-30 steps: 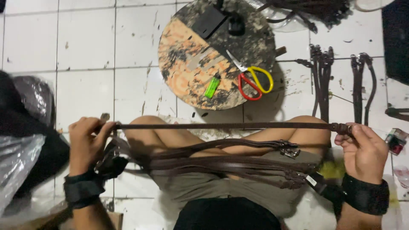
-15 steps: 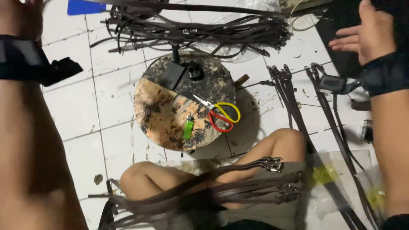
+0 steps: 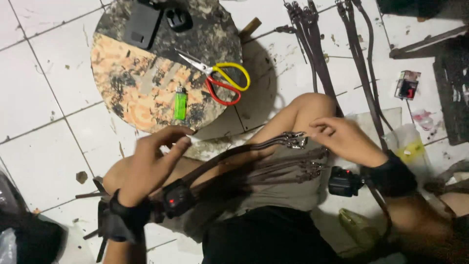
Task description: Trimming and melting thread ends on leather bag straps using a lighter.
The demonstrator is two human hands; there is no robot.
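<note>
Several dark brown leather straps (image 3: 254,168) with metal clasps (image 3: 295,141) lie across my lap and bare knees. My left hand (image 3: 154,161) hovers over the left knee with fingers spread, near the straps' left part and holding nothing. My right hand (image 3: 342,139) rests on the right knee beside the clasp ends, fingers loosely bent, touching the topmost strap's end. Both wrists wear black bands with small devices.
A round worn board (image 3: 141,78) on the white tiled floor carries yellow-and-red scissors (image 3: 222,80), a green lighter (image 3: 180,103) and black objects (image 3: 142,24). More brown straps (image 3: 317,54) lie on the floor at upper right. A small box (image 3: 406,84) sits right.
Both hands came down from raised positions to my lap. The long strap stretched between them one second ago is no longer held taut. The view dropped back towards my knees.
</note>
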